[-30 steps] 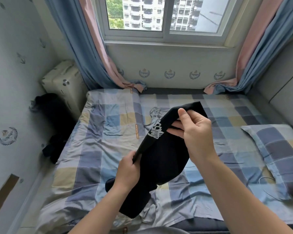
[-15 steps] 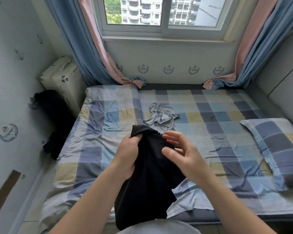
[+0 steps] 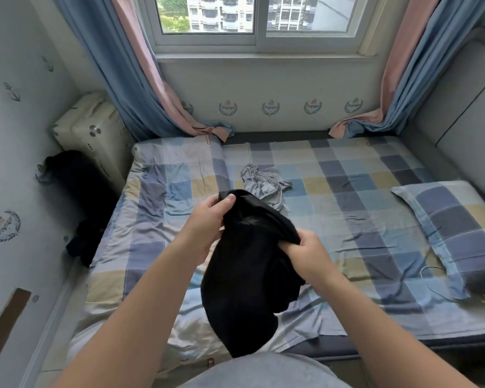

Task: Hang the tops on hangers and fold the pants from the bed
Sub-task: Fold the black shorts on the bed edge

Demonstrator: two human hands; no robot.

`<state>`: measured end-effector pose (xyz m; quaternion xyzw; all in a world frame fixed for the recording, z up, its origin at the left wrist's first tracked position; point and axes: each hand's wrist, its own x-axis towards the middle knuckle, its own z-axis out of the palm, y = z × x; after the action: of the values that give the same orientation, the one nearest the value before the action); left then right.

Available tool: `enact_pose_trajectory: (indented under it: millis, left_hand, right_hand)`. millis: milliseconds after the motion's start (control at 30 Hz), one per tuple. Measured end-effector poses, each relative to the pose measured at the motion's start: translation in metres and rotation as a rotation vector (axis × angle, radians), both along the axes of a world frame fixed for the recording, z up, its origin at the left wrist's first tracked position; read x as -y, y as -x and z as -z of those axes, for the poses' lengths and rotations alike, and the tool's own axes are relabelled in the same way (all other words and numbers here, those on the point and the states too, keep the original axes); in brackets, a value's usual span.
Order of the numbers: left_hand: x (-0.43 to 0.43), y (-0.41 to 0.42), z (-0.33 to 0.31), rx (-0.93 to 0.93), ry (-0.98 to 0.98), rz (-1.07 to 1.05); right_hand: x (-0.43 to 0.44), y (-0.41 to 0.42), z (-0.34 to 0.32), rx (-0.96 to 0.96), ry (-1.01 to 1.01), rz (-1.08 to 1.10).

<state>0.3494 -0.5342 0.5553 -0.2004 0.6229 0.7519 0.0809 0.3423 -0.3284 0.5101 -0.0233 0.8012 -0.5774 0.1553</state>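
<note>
Black garment [image 3: 244, 273] is being gripped by both the left hand [image 3: 207, 219] and right hand [image 3: 308, 253] over the bed [image 3: 347, 219]; its edges are likely being sorted for straightening next.

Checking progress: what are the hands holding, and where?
A black garment: left hand grips its top edge, right hand grips a bunched fold lower down.

My black cloth [image 3: 247, 264] and my checked bed sheet [image 3: 347, 191]
The black cloth I hold is black all over. The bed sheet has squares of blue, yellow, grey and purple, and the pillow [image 3: 454, 219] has the same squares. The small cloth [image 3: 261, 183] is pale grey-blue. The curtains [image 3: 118, 65] are blue and pink. The wall [image 3: 291, 88] is pale blue with little leafy badges. The case [image 3: 87, 127] is cream.
</note>
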Motion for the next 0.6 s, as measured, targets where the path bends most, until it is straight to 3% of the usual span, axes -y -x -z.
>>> enact_pose_trajectory:
  millis: [100, 400, 600]
  left_hand:
    - [0.001, -0.005, 0.014, 0.001, 0.183, 0.037]
    - [-0.036, -0.039, 0.051, -0.191, 0.354, 0.346]
    - [-0.051, -0.031, 0.051, -0.362, 0.507, 0.189]
  right_hand:
    - [-0.002, 0.015, -0.005, 0.100, 0.132, 0.134]
    - [0.001, 0.026, -0.039, 0.167, 0.392, 0.306]
    - [0.008, 0.024, -0.062, 0.201, 0.608, 0.346]
